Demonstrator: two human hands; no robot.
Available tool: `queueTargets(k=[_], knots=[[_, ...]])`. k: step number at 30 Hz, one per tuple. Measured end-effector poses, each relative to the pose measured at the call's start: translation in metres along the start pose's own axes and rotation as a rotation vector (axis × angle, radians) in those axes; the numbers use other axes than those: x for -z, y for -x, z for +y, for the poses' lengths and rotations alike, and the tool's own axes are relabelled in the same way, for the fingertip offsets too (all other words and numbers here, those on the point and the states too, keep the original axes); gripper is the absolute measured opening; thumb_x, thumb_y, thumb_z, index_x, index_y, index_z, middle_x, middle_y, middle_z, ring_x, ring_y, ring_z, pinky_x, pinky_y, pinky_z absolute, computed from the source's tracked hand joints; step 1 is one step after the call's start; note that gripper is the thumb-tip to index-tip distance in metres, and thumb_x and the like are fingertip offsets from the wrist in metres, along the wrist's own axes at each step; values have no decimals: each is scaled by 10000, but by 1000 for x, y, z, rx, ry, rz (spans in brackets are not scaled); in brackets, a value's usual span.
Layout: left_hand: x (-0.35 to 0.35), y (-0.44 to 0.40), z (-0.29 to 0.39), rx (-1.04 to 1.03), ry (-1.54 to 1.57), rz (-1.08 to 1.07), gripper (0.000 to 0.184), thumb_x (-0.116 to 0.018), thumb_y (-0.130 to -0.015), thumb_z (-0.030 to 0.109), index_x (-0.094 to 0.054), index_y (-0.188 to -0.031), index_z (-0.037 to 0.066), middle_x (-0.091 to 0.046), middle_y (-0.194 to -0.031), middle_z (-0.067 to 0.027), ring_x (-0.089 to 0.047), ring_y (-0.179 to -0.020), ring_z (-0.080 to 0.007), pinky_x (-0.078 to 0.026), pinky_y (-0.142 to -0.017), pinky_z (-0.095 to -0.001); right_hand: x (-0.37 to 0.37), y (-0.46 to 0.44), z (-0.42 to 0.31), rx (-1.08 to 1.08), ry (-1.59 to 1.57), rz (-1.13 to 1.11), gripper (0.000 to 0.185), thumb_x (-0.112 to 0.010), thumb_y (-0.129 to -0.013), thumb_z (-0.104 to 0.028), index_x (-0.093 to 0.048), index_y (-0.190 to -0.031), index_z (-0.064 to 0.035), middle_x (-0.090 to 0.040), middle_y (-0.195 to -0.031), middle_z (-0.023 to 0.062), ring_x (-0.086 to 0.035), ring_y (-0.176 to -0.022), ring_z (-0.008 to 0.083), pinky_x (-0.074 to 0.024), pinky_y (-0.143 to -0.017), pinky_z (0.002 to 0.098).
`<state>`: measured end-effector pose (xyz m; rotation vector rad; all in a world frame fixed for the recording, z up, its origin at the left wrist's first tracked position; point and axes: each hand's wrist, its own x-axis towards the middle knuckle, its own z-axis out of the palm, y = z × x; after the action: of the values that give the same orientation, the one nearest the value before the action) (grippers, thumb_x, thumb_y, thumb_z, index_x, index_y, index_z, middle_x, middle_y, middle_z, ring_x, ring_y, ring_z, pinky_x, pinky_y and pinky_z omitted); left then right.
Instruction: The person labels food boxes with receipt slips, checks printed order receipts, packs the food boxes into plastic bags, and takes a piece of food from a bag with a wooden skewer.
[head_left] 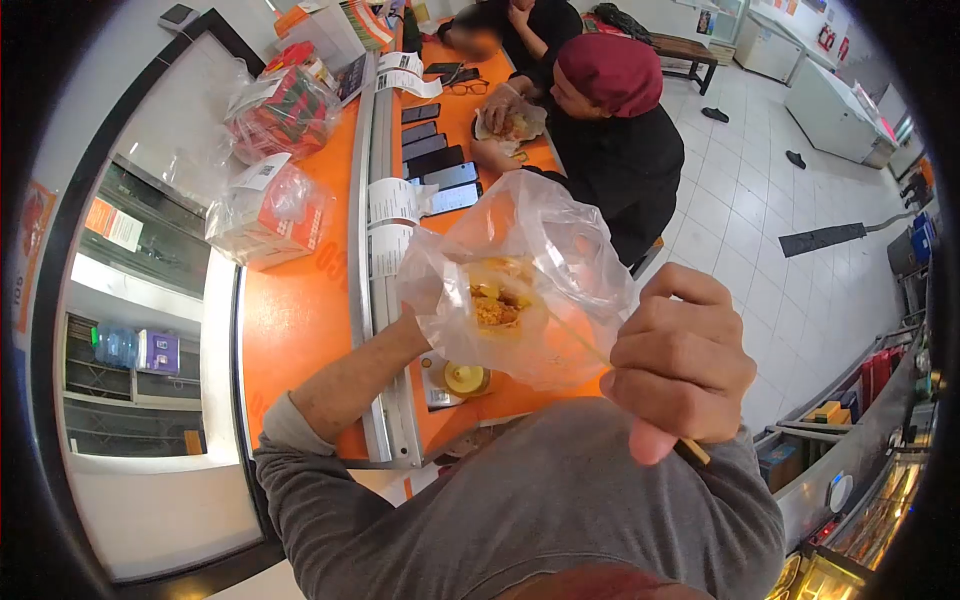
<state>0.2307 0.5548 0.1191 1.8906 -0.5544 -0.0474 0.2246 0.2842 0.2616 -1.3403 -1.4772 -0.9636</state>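
My left forearm reaches up to a clear plastic bag [560, 240], which hangs open above the counter. Most of my left hand [418, 312] is hidden behind the bag as it holds it up from the left. Inside lies a piece of golden-brown, crumbly fried food [497, 312] with yellow sauce around it. My right hand [685, 360] is closed round a thin wooden skewer [692, 453], whose far end slants into the bag toward the food. Below the bag stands a jar with a yellowish lid [465, 378].
Several phones [455, 175] and printed receipts [392, 200] lie along the orange counter [300, 310]. Plastic-wrapped boxes [265, 215] stand at left. Across from me, a person in a maroon head covering [610, 75] handles wrapped food, with another person [540, 30] beyond.
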Motion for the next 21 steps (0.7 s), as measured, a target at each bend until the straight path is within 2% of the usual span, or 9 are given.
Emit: queueTargets(k=[10, 13, 19, 21], knots=[[2, -1, 1, 1, 8, -5, 409, -798, -708, 193, -628, -1064, 84, -644, -1048, -84, -629, -974, -237, -498, -861, -355, -7, 0, 8, -21, -73, 34, 466, -474, -968, -441, -560, -776, -24, -528, -589, 49, -492, -434, 137, -308, -420, 273], [3, 0, 2, 2, 10, -10, 412, -800, -705, 192, -630, -1065, 85, -647, -1047, -83, -632, -973, -237, -500, -860, -354, -8, 3, 9, -7, -92, 63, 395, -636, -876, -412, -588, -725, -49, -540, -630, 21, -498, -493, 132, -319, -442, 267], [1, -2, 2, -2, 5, -25, 417, -804, -700, 191, -634, -1066, 87, -652, -1045, -81, -639, -970, -236, -505, -860, -351, -4, -3, 10, -47, -69, -49, 333, -685, -837, -339, -587, -728, -41, -515, -620, 24, -489, -485, 146, -300, -443, 280], [-2, -6, 1, -11, -3, -45, 418, -806, -698, 190, -636, -1066, 87, -654, -1045, -81, -641, -970, -236, -507, -859, -351, -4, -5, 10, -81, -59, -138, 354, -616, -901, -341, -587, -741, -26, -542, -608, 49, -511, -474, 169, -330, -449, 291]])
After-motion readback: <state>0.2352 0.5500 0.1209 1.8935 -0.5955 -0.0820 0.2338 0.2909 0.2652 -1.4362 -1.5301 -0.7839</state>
